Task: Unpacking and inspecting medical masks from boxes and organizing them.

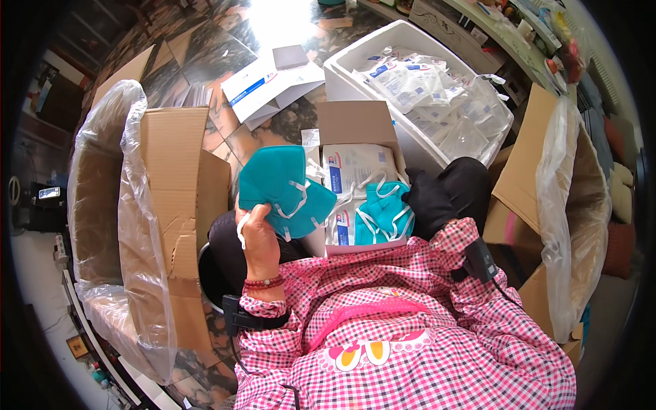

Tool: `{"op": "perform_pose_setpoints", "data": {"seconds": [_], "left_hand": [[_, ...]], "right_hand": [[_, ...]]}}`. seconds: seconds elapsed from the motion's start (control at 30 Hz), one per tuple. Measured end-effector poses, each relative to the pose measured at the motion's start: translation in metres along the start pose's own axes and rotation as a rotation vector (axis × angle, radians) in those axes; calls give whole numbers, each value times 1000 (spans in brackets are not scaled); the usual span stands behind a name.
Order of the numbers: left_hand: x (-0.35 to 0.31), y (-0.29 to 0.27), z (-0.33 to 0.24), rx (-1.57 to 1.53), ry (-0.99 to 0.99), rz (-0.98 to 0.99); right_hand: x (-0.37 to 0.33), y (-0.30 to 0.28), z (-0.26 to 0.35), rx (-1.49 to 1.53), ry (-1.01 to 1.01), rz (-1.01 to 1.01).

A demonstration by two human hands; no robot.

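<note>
In my left hand [258,232], thumb and fingers pinch teal folded face masks [272,181] with white ear loops. They are held up to the left of an open cardboard box [357,123]. Another teal face mask [384,213], its white loops loose on top, is over the near part of this box. The black-gloved right hand [432,203] grips that mask at its right edge; its fingertips are partly lost in the dark glove. White printed packets [359,166] fill the box beneath and behind the mask.
A white foam box [335,65] heaped with clear-and-white packets stands beyond the cardboard box. Large plastic-lined cartons flank me, one on the left [174,191] and one on the right [526,171]. A flattened white carton [256,85] lies on the marble-patterned floor [198,51].
</note>
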State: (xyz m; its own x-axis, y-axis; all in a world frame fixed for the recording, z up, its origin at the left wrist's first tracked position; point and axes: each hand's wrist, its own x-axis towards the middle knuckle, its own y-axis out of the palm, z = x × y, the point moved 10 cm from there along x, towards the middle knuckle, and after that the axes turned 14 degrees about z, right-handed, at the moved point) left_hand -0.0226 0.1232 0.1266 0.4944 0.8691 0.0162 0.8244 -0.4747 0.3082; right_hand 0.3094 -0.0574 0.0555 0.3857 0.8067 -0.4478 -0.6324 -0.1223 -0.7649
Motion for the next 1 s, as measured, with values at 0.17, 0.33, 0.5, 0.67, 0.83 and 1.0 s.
{"op": "perform_pose_setpoints", "data": {"seconds": [0.17, 0.33, 0.5, 0.67, 0.83, 1.0], "left_hand": [[-6, -7, 19, -587, -197, -34], [-14, -12, 27, -706, -202, -84], [-7, 12, 10, -1136, -63, 237], [-8, 8, 45, -897, -363, 134], [-12, -10, 54, -864, -345, 72], [-13, -5, 54, -826, -364, 77]], "right_hand": [[32, -8, -19, 685, -387, 46], [36, -27, -6, 847, -414, 137], [26, -29, -9, 494, -310, 124], [8, -8, 14, 42, -267, 175], [4, 23, 55, -230, -345, 273], [-2, 42, 77, -396, -388, 370]]}}
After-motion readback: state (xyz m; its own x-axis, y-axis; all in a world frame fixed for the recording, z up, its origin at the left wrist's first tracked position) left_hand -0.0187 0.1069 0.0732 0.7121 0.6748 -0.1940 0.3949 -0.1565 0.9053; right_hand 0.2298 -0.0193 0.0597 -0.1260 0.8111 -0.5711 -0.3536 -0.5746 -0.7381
